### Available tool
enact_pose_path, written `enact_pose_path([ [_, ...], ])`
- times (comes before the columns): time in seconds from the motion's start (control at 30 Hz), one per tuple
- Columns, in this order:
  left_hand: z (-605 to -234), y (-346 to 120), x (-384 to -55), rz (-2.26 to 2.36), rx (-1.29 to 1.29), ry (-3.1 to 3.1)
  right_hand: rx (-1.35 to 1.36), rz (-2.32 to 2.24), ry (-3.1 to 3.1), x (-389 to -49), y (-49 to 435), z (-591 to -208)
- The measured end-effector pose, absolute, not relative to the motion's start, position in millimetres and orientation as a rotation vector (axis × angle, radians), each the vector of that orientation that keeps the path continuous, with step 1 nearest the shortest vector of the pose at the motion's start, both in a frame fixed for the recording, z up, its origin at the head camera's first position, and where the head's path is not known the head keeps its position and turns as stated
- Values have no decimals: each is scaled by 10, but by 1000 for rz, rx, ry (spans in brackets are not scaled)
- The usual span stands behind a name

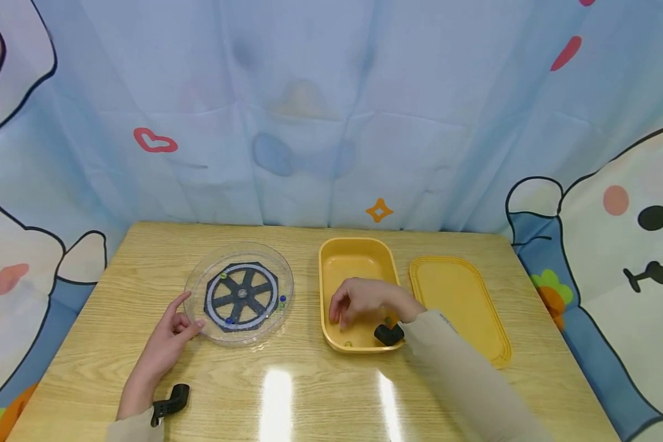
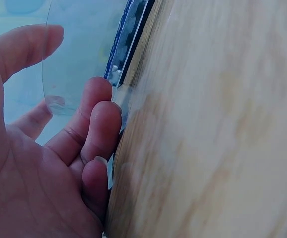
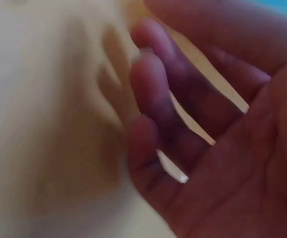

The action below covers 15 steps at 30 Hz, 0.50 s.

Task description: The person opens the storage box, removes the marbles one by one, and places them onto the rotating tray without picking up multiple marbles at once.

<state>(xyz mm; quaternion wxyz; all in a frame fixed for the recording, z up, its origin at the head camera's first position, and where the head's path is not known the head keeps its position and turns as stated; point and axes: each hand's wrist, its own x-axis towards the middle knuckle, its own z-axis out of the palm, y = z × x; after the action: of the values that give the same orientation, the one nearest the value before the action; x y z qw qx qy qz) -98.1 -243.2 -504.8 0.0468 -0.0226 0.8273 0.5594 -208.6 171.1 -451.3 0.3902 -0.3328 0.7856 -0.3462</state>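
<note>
A round clear plastic dish (image 1: 242, 246) stands at the left of the table, with a dark spoked wheel pattern (image 1: 242, 293) in it. Several small blue and green marbles lie inside, among them a blue marble (image 1: 283, 298). My left hand (image 1: 171, 337) holds the dish's near-left edge, thumb and forefinger at the rim and other fingers curled. Over the floor of a yellow tub (image 1: 359, 244), my right hand (image 1: 361, 301) reaches down with loosely bent fingers. Nothing shows between them in the right wrist view. A yellowish marble (image 1: 348, 344) lies by the tub's near wall.
To the right of the tub lies a flat yellow lid (image 1: 458, 301), partly under the right sleeve (image 1: 458, 368). Black wrist cameras are on both wrists. A light blue cartoon curtain (image 1: 331, 153) hangs behind the wooden table (image 1: 226, 393).
</note>
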Motion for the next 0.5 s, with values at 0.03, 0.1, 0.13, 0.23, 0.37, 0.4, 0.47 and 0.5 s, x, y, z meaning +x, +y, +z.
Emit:
enact_pose_path([
  [0.03, -5051, -2431, -980, 1707, -67, 2525, -837, -852, 1969, -2082, 1701, -4520],
  [0.1, -5058, -2431, -980, 1709, -64, 2523, -821, -795, 1933, -2073, 1685, -4521],
  [0.13, -5061, -2431, -981, 1709, -64, 2522, -818, -766, 1921, -2069, 1678, -4518],
  [0.23, -5070, -2441, -986, 1701, -66, 2523, -839, -683, 1909, -2058, 1645, -4518],
  [0.37, -5077, -2450, -991, 1707, -64, 2523, -888, -552, 1944, -2025, 1583, -4524],
  [0.4, -5077, -2450, -993, 1710, -65, 2523, -898, -515, 1961, -2012, 1567, -4529],
  [0.47, -5084, -2452, -992, 1709, -62, 2523, -910, -449, 1999, -1985, 1538, -4533],
  [0.5, -5086, -2454, -990, 1709, -64, 2521, -914, -425, 2015, -1972, 1525, -4540],
])
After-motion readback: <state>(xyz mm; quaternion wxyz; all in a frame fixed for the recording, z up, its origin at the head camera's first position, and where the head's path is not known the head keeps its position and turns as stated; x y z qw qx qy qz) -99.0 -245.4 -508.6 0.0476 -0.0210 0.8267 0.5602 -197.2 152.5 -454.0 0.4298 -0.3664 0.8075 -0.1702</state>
